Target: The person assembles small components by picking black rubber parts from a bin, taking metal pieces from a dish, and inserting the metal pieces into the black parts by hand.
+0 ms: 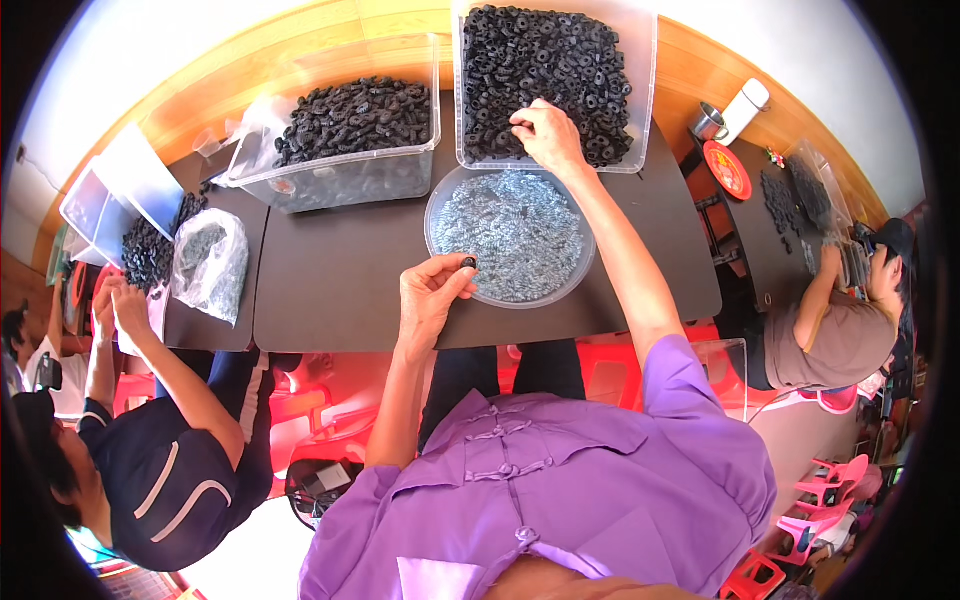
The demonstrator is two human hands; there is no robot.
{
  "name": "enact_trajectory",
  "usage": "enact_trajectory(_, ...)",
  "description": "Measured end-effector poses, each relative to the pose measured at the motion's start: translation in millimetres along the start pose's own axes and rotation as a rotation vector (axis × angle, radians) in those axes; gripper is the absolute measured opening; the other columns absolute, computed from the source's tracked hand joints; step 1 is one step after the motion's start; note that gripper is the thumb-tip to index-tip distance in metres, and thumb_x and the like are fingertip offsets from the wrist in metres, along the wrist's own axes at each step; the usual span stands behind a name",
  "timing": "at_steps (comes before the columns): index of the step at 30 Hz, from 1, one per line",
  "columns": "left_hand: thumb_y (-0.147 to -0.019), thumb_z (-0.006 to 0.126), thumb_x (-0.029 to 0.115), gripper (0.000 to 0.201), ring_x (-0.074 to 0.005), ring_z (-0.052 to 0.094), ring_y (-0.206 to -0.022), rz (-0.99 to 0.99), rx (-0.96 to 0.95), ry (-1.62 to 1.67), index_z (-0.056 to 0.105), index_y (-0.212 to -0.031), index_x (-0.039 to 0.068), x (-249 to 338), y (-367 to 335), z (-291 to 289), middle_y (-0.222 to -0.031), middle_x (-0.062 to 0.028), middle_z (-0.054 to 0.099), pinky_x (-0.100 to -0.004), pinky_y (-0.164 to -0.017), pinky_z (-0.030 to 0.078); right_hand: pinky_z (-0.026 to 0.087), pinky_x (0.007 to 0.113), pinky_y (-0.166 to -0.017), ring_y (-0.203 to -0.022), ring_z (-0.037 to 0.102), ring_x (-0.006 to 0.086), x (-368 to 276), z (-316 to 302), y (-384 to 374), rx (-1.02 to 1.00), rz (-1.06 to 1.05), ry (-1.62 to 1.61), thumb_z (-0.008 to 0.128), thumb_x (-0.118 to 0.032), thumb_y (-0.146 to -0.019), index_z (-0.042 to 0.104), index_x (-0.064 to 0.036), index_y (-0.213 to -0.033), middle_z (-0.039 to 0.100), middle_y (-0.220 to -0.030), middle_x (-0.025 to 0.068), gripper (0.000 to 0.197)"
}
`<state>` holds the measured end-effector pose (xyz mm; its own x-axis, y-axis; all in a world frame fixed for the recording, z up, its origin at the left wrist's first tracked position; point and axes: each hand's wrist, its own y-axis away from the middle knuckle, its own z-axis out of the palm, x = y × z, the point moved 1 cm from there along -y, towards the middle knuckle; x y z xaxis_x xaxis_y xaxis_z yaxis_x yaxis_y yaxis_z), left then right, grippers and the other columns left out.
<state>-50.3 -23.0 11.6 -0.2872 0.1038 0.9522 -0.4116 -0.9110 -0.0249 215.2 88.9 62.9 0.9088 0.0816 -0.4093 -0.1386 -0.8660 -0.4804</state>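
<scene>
Left hand (430,298) pinches a small round black piece (469,262) over the near-left part of a clear round bowl (588,243) of pale-blue bits (515,215); right hand (550,138), grip contents can't tell, is nearer the clear rectangular bin (647,95) of black ring-shaped pieces (540,60) just beyond.

Bright light nearly whitens the wall (800,50), and distortion bends edges.

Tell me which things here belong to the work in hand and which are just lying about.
Seemingly in use:
small black part, pinched in the left hand
bin of black parts, under the right hand
round tub of small shiny pieces

Seemingly just lying about:
white flask
metal mug
red plate
</scene>
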Motion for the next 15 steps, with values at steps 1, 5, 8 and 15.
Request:
enact_trajectory(1,-0.085,0.067,0.004,0.017,-0.0075,0.062,-0.066,-0.001,-0.003,-0.006,0.068,-0.100,-0.003,-1,0,1,-0.080,-0.0044,0.068,-0.0199,-0.061,0.050,0.051,0.042,-0.071,-0.083,0.063,0.0308,-1,3,-1,-0.019,-0.018,0.026,0.068,-0.015,-0.076,0.070,-0.0117,-0.086,0.061,-0.088,0.0096,0.011)
enact_trajectory(5,-0.086,0.067,0.005,0.017,-0.0077,0.061,-0.066,0.001,-0.006,-0.002,0.068,-0.101,-0.003,1,2,1,-0.080,-0.0038,0.068,-0.0199,-0.061,0.050,0.049,0.041,-0.072,-0.084,0.063,0.0316,-8,4,-9,-0.090,0.018,0.086,0.069,-0.012,-0.075,0.067,-0.0065,-0.082,0.060,-0.086,0.0117,0.009)
enact_trajectory(8,-0.086,0.066,0.005,0.017,-0.0080,0.062,-0.067,0.022,0.000,-0.002,0.067,-0.101,-0.003,2,5,0,-0.081,-0.0038,0.068,-0.0200,-0.062,0.050,0.049,0.044,-0.074,-0.085,0.061,0.0358,-6,12,-14,-0.094,-0.015,0.182,0.064,-0.009,-0.075,0.062,-0.0029,-0.079,0.059,-0.088,0.0149,0.008)
enact_trajectory(15,-0.086,0.065,0.004,0.016,-0.0081,0.062,-0.068,0.027,0.019,-0.010,0.068,-0.101,-0.002,7,10,1,-0.078,-0.0038,0.067,-0.0200,-0.062,0.050,0.051,0.041,-0.069,-0.078,0.064,0.0343,-6,-13,10,0.128,-0.056,-0.115,0.061,-0.002,-0.076,0.058,0.0004,-0.082,0.063,-0.084,0.0170,0.007)
